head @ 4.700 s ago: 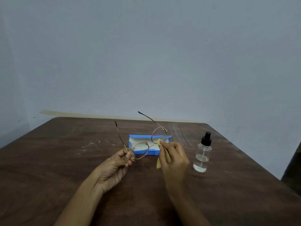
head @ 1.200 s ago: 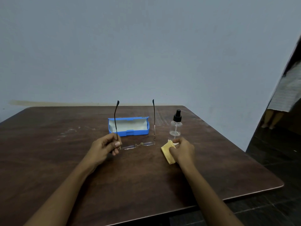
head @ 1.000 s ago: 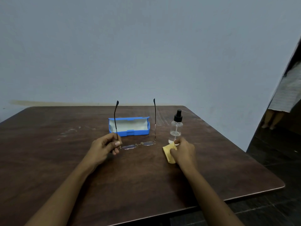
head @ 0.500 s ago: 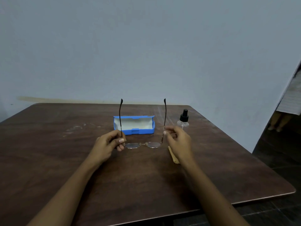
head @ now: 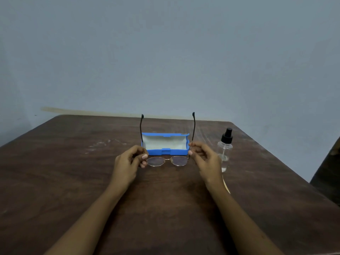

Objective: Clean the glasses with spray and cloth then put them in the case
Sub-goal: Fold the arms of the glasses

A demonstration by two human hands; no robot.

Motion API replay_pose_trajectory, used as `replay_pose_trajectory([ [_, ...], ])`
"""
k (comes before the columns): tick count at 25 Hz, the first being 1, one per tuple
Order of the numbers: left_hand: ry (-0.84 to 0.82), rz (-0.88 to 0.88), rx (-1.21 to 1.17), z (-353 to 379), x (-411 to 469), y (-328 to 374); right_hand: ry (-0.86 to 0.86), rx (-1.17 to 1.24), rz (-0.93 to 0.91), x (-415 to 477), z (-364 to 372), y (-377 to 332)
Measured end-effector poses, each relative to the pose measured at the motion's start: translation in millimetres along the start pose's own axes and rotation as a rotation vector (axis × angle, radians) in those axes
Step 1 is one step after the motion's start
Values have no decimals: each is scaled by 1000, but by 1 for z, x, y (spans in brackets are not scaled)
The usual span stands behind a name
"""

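Both hands hold the gold-rimmed glasses (head: pixel 166 161) just above the dark wooden desk (head: pixel 73 181) - the left hand (head: pixel 127 162) pinches the left temple near its hinge between thumb and curled fingers, and the right hand (head: pixel 206 159) pinches the right temple the same way, so both temples point straight up with the lenses low between the hands. Just behind the glasses, the blue case (head: pixel 165 152) lies open on the desk, showing its pale lining. The clear spray bottle (head: pixel 224 150) with its black nozzle stands upright to the right of the right hand, and a thin strip of yellow cloth (head: pixel 226 185) shows on the desk beside the right wrist - the rest is hidden by the arm.
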State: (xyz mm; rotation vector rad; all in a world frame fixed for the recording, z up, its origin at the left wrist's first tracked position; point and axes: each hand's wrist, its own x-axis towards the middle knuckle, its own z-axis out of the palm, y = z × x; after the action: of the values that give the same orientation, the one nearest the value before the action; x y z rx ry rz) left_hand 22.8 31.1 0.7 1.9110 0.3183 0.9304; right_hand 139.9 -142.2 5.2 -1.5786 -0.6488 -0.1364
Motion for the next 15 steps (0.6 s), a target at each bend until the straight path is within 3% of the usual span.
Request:
replay_pose_trajectory([
  [7,38,-16,-35,2,-1,3,-19,-264,-231,-1,-1,6],
  [15,32,-2,8,1,-5,7,-55,-454,-376,-5,1,7],
])
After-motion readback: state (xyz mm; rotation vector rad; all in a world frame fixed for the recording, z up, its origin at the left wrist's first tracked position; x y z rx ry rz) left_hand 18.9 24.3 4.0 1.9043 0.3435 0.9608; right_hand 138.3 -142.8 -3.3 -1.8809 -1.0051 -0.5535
